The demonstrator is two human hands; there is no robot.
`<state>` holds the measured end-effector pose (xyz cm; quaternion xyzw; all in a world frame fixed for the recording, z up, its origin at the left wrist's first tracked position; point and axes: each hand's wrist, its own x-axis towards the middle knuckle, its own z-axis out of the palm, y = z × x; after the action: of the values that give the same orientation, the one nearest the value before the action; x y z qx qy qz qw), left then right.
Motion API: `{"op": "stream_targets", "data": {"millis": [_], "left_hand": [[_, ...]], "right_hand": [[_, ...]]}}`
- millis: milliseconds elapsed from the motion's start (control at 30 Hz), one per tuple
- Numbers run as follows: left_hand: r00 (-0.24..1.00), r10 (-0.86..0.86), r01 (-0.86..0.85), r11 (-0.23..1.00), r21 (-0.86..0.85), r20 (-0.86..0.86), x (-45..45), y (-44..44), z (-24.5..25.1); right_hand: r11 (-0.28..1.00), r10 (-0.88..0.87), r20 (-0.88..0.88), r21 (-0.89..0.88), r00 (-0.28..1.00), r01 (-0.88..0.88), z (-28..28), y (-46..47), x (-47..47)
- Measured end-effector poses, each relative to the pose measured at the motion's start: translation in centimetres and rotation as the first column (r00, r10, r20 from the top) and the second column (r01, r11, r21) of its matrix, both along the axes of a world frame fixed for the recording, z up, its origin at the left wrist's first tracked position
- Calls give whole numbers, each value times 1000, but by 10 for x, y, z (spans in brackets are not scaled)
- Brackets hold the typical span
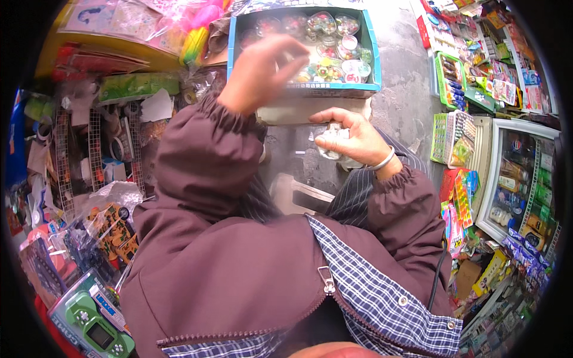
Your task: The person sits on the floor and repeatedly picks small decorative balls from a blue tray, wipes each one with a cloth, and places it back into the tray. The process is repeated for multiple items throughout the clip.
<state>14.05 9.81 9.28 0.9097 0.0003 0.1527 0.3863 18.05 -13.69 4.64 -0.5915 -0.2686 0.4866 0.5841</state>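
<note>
My left hand (262, 67), blurred, is over the left part of a blue-edged cardboard box (370, 53). Its fingers are curled with the thumb apart; the blur hides whether anything small is between them. Inside the box lie several clear plastic containers (321, 23) with small colourful pieces in them. Below the box's front right corner, my right hand (358, 138) grips a crumpled white wad (333, 139), perhaps tissue or cloth, between thumb and fingers. A pale bangle (384, 159) circles that wrist.
Beneath the box is a pale support (313, 112) above the grey floor (398, 67). On the left stand wire racks (95, 147), a packaged toy vehicle (114, 230) and a packaged green handheld game (99, 329). To the right are snack shelves (501, 85) and a glass-door drinks fridge (485, 179).
</note>
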Motion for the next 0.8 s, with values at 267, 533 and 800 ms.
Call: {"op": "stream_targets", "data": {"millis": [267, 533, 800], "left_hand": [[892, -435, 452, 863, 225, -122, -26, -32, 10], [476, -802, 817, 555, -155, -362, -54, -50, 26], [748, -661, 651, 711, -266, 63, -27, -24, 21]], "right_hand": [[996, 82, 32, -31, 996, -81, 16, -4, 2], [991, 64, -66, -110, 996, -71, 21, -13, 13], [985, 67, -176, -147, 982, -94, 13, -10, 11]]}}
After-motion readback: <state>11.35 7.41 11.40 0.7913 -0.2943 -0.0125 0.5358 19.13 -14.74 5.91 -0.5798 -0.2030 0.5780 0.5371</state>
